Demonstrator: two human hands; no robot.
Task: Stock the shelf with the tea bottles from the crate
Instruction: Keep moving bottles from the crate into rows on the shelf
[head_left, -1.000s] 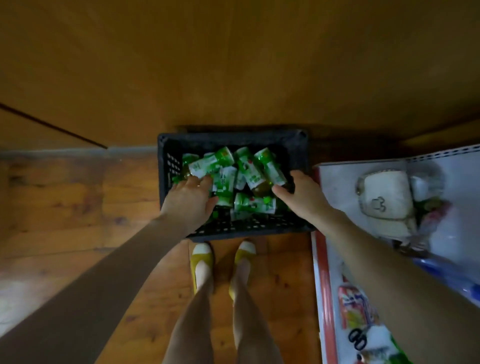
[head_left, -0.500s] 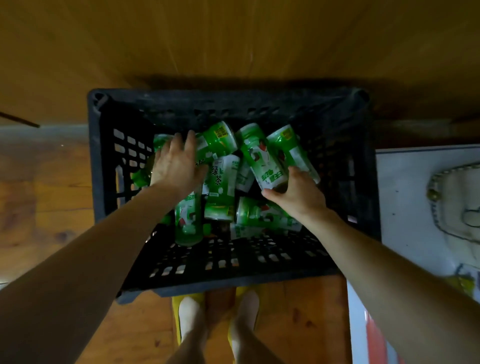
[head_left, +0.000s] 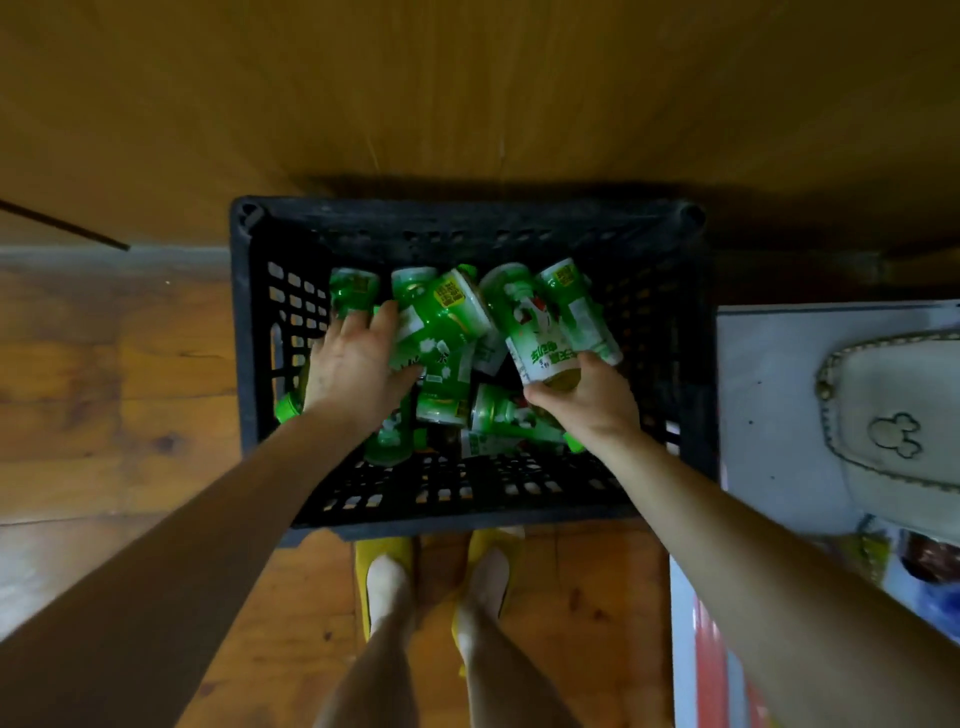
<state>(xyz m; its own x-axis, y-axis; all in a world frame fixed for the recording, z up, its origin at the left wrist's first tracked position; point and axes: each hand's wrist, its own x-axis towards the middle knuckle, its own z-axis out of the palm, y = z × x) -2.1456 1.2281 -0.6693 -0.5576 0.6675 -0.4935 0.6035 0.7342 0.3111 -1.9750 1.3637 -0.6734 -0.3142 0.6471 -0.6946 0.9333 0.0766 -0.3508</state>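
Observation:
A black plastic crate (head_left: 467, 228) stands on the wooden floor in front of my feet. Several green-labelled tea bottles lie jumbled inside it. My right hand (head_left: 587, 402) grips the bottom end of one tea bottle (head_left: 540, 332), which tilts up out of the pile. My left hand (head_left: 356, 364) lies over the left side of the pile, fingers curled round another tea bottle (head_left: 441, 322) with a yellow tag; how firmly it holds is unclear. More bottles lie under both hands.
A white shelf surface (head_left: 769, 395) lies to the right of the crate, bearing a cream bag (head_left: 893, 415) with a mouse-head outline and some packaged goods. A wooden wall rises behind the crate. My feet (head_left: 436, 577) in yellow slippers stand just behind it.
The view pulled back slightly from the crate. My right hand closed round a bottle and tipped it upward. My left hand shifted right onto the bottle with the yellow tag.

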